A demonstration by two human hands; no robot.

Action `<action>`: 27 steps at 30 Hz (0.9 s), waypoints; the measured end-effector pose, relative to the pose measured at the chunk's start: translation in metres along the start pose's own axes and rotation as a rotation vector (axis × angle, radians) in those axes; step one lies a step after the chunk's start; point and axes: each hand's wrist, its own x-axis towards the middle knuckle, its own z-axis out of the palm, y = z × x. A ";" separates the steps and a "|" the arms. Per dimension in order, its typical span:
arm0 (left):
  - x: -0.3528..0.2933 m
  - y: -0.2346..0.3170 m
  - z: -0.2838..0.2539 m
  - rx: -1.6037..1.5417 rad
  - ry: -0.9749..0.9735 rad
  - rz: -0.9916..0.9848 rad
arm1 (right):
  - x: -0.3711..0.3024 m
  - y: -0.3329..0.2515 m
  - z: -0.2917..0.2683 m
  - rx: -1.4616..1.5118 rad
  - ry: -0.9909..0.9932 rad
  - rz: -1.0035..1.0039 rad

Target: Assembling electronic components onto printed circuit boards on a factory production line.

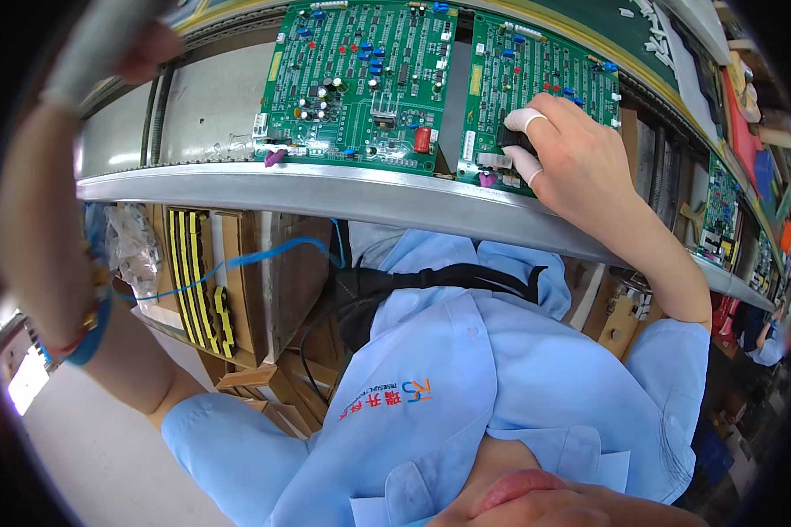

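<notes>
My right hand [576,145], with white finger cots on thumb and index finger, pinches a small black component [510,138] at the lower left part of a green circuit board [492,79]. Whether the component is seated in the board cannot be made out. White connectors [494,161] and a purple part [487,180] sit just below the fingertips. To the left lies a second green circuit board [343,105], filled with capacitors, a heat sink and a red block. Raised at the upper left, my left hand [114,53] is smeared by motion, and its fingers are partly beyond the picture's rim.
Both boards rest on a rail line with a metal front edge [360,195]. Under it stand cardboard boxes [237,290] with yellow-and-black strips, beside a blue cord [272,253]. More boards [719,211] sit farther right. White pieces [657,35] lie on the green surface behind.
</notes>
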 end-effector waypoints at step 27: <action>0.019 0.040 0.195 0.114 -0.395 0.355 | -0.051 0.063 -0.032 0.564 0.223 0.228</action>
